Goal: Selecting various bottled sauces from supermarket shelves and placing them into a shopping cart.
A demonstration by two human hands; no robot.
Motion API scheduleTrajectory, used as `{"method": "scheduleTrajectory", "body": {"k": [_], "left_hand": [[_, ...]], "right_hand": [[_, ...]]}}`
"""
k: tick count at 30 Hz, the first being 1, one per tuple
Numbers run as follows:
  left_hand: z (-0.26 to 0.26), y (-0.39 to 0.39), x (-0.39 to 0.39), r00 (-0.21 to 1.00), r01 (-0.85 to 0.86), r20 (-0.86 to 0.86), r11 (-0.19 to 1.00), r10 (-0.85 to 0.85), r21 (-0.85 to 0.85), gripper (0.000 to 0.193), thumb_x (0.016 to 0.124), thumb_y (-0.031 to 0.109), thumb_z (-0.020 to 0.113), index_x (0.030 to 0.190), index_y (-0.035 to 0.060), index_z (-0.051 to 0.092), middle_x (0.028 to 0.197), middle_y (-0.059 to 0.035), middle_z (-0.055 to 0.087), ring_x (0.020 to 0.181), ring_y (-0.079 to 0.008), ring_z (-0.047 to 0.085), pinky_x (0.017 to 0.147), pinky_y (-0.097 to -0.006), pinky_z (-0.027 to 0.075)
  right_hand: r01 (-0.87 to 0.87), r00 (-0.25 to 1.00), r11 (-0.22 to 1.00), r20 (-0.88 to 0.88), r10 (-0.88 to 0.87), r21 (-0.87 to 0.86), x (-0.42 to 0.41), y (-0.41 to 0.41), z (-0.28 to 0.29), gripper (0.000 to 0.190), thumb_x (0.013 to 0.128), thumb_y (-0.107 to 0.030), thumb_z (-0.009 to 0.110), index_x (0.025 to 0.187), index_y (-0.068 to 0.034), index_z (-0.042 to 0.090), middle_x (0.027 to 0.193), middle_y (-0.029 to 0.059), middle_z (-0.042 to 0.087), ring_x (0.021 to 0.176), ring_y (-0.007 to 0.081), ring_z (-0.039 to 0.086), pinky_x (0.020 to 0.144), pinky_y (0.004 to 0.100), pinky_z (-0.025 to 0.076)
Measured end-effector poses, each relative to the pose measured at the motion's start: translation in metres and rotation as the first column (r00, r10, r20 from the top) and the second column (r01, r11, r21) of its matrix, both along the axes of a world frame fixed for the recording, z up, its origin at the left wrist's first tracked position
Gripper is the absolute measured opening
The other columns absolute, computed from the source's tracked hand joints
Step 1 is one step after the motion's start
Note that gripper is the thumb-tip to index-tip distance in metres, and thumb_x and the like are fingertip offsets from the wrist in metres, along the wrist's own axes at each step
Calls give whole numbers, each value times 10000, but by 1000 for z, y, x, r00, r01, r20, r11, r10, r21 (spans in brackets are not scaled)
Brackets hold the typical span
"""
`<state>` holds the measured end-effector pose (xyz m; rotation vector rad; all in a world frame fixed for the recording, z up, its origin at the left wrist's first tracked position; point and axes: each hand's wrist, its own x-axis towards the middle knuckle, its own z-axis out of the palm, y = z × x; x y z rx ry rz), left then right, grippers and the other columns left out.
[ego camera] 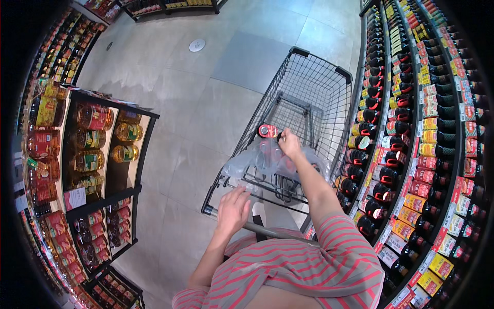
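My right hand (289, 143) reaches over the near end of a black wire shopping cart (324, 69), its fingers closed on the dark end of a small container with a red label (268, 131). Beneath it, a translucent plastic bag (251, 158) with reddish items inside lies across the cart's near end. My left hand (233, 206) hovers by the cart's grey handle bar (266, 230), palm down, fingers somewhat apart, with nothing seen in it. Whether it touches the cart's frame cannot be told. Most of the cart's far basket shows bare wire.
Shelves (418, 127) packed with dark sauce bottles run close along the cart's right side. Left, across the grey tiled floor (185, 116), a display rack (148, 112) holds large bottles of golden oil (89, 161). Another shelf (166, 7) stands at the top.
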<state>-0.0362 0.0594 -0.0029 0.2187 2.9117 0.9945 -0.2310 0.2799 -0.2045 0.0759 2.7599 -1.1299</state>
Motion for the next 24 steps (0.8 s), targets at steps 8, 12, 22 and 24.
{"method": "scheduleTrajectory", "body": {"k": [8, 12, 22, 24], "left_hand": [[-2, 3, 0, 1000, 12, -14, 1000, -12, 4, 247, 801, 105, 638, 1043, 53, 631, 1118, -125, 618, 1065, -310, 577, 895, -409, 445], [-2, 2, -1, 1000, 14, -13, 1000, -14, -1, 257, 795, 102, 643, 1043, 40, 628, 1113, -129, 613, 1081, -311, 571, 901, -426, 437], [-5, 1, -3, 998, 17, -56, 999, -15, 30, 223, 768, 75, 654, 990, 52, 641, 1076, -120, 634, 1049, -301, 591, 881, -416, 454], [-6, 0, -4, 997, 33, -68, 999, -31, 30, 213, 766, 81, 656, 978, 57, 646, 1066, -117, 638, 1037, -302, 596, 869, -416, 458]], "right_hand": [[12, 994, 999, 106, -7, -48, -2, -2, -9, 238, 741, -135, 619, 945, -53, 527, 838, 212, 632, 862, 392, 627, 758, 450, 493], [-10, 988, 999, 153, 16, -42, -4, -11, -7, 269, 752, -149, 624, 980, -54, 516, 877, 209, 634, 895, 390, 622, 784, 446, 492], [-45, 987, 996, 148, 56, -83, -1, -12, -13, 445, 715, -214, 702, 1101, -73, 530, 1007, 193, 624, 991, 366, 599, 856, 431, 478], [-35, 989, 998, 140, 42, -51, 1, -5, -6, 455, 718, -220, 699, 1110, -63, 529, 1047, 193, 614, 1020, 363, 587, 876, 425, 471]]}}
